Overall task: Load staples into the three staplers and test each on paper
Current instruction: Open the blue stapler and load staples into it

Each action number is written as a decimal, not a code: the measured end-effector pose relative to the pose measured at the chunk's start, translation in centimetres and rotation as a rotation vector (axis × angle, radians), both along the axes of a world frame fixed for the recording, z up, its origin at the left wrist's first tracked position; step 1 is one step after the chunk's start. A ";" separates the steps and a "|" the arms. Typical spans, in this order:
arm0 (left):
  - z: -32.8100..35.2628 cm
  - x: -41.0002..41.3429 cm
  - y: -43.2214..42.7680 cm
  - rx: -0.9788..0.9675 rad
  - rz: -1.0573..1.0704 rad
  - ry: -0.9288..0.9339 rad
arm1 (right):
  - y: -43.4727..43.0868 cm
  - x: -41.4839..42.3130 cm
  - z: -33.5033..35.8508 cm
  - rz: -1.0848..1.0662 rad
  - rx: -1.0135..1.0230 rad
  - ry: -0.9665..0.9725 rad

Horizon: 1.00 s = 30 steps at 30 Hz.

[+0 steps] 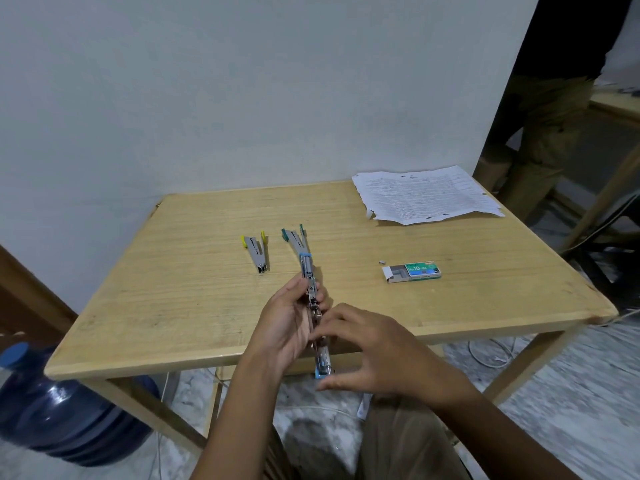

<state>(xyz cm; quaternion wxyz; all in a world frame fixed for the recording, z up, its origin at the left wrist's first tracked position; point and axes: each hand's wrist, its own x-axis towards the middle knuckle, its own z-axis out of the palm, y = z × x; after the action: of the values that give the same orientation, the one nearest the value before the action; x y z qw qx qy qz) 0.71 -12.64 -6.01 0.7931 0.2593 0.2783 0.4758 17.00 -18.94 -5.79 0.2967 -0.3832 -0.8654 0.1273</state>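
My left hand (287, 323) grips a blue-trimmed stapler (313, 306), swung fully open and held lengthwise over the table's front edge. My right hand (374, 344) touches the stapler's middle with its fingertips, the other fingers spread below. A yellow-handled stapler (255, 250) and a green-handled stapler (294, 237) lie on the wooden table (194, 271) beyond my hands. An open green staple box (412, 271) lies to the right, with a small strip of staples (382, 261) beside it. Printed paper (426, 194) rests at the far right corner.
A white wall stands behind the table. A blue water jug (62, 407) sits on the floor at left. A person in dark clothing (543, 98) stands at the right beside another table (616, 105). Cables run across the floor under the table.
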 end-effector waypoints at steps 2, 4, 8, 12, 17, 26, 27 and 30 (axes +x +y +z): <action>-0.1 0.0 0.1 -0.026 0.016 -0.032 | 0.2 -0.1 -0.1 0.036 0.054 -0.008; -0.1 -0.1 0.2 -0.064 0.045 -0.077 | 0.2 -0.2 -0.3 0.069 0.117 0.052; 0.2 0.0 0.3 -0.112 0.093 -0.105 | 0.4 -0.3 0.1 -0.003 0.279 0.263; 0.4 0.1 0.0 -0.067 0.000 -0.068 | 2.3 -0.2 1.1 -0.183 0.231 0.506; 0.7 -0.1 -0.4 -0.019 -0.104 -0.016 | 4.0 -0.8 1.8 -0.356 -0.161 0.697; 0.8 -0.2 -0.4 0.015 -0.205 -0.012 | 4.6 -2.0 3.0 -0.276 -0.816 1.066; 0.7 -0.3 -0.4 0.011 -0.218 -0.031 | 4.7 -2.1 3.1 -0.292 -0.829 1.107; 0.9 -0.3 -0.5 -0.007 -0.241 -0.054 | 4.8 -2.3 3.0 -0.303 -0.870 1.172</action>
<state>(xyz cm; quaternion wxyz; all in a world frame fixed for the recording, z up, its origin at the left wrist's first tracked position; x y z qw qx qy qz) 0.36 -13.14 -5.12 0.8525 0.2750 0.2256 0.3829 14.68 -14.19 -2.78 0.5453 -0.4506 -0.3745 0.5995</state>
